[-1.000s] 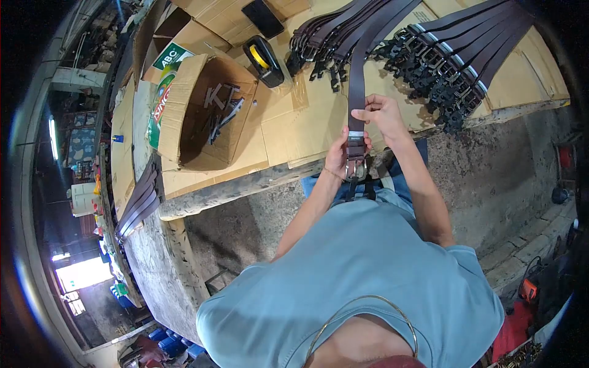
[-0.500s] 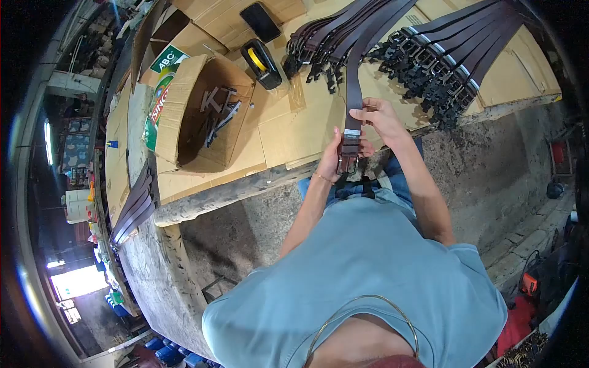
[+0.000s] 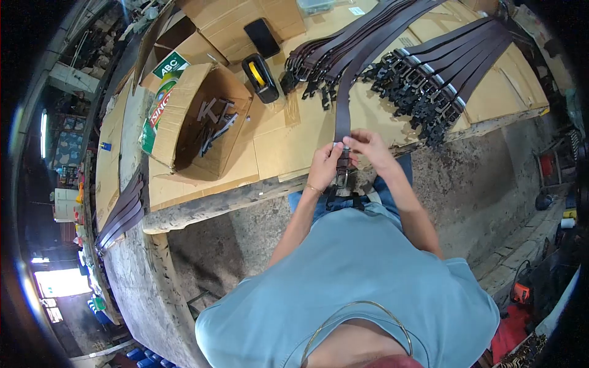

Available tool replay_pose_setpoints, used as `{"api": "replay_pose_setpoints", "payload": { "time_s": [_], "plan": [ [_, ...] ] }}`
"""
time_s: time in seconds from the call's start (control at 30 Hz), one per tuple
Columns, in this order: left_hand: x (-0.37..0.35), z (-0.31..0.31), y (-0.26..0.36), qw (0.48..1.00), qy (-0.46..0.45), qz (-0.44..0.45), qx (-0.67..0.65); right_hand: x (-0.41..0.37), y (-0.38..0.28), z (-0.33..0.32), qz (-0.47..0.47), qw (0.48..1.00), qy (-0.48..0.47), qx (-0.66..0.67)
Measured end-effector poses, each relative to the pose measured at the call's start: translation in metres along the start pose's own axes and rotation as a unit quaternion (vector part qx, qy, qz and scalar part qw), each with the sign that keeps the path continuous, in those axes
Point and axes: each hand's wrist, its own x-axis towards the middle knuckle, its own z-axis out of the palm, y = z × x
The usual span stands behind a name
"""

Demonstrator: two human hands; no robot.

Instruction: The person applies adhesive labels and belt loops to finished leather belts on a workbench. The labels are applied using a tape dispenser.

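Note:
A dark brown leather belt (image 3: 343, 116) runs from the table down to my lap, its metal buckle (image 3: 342, 178) hanging at the near end. My left hand (image 3: 324, 167) is closed round the belt just above the buckle, thumb on top. Fingers of my right hand (image 3: 370, 149) pinch the belt's edge beside my left thumb, where a light band wraps it; the band is mostly hidden by the fingers. Behind lies a bundle of brown belts (image 3: 325, 58). To the right, a fanned pile of belts (image 3: 429, 80) has buckles and black hooked pieces at its near end.
On the cardboard-covered table (image 3: 276, 150) stand an open carton (image 3: 165, 150) holding silvery strips, a black tape dispenser (image 3: 261, 78) with a yellow core, and a black phone (image 3: 262, 38). More belts (image 3: 126, 208) drape at the left. The table's front edge (image 3: 208, 211) is close to me.
Both hands have come lower and slightly left with the belt. My right hand has slid down the strap to meet my left thumb at the light band. The view has shifted slightly.

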Motion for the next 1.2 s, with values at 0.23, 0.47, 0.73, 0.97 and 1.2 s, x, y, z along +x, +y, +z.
{"api": "replay_pose_setpoints", "payload": {
  "time_s": [0.23, 0.47, 0.73, 0.97, 1.2],
  "plan": [
    [-0.007, 0.015, -0.006, 0.982, 0.187, 0.006, 0.036, -0.028, 0.018, 0.015, -0.030, 0.990, 0.099, -0.101],
    [-0.022, 0.003, -0.002, 0.984, 0.165, -0.056, -0.024, -0.034, 0.022, 0.016, -0.023, 0.985, 0.141, -0.096],
    [-0.017, 0.002, -0.012, 0.987, 0.155, 0.006, -0.039, -0.035, 0.031, 0.004, -0.004, 0.993, 0.112, -0.045],
    [-0.019, 0.005, -0.028, 0.989, 0.141, -0.025, -0.041, -0.029, 0.033, -0.008, 0.003, 0.998, 0.061, 0.021],
    [-0.022, 0.011, -0.037, 0.980, 0.182, -0.052, -0.067, -0.021, 0.041, -0.004, -0.011, 0.996, 0.090, 0.018]
  ]
}}
